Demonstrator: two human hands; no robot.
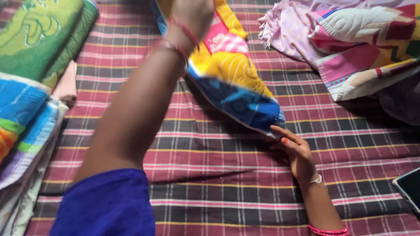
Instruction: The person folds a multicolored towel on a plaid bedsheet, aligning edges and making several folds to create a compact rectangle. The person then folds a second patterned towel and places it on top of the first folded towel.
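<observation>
Above plaid sheet | left hand grip clamped on colourful cloth | right hand pinches its lower corner

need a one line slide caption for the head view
Left hand lifts a colourful printed cloth while right hand pinches its lower corner above a red checked bedsheet.

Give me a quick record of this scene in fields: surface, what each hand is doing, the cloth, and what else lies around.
Surface: plaid bedsheet, maroon and grey checks
Left hand: raised at the top edge, gripping the upper end of the colourful cloth
Right hand: low on the sheet, fingers pinching the cloth's lower corner
Colourful cloth: yellow, pink and blue print, stretched slanting between the two hands
Left side: stack of folded cloths, green and blue
Top right: loose pink patterned cloth
Right edge: phone, partly in view
</observation>
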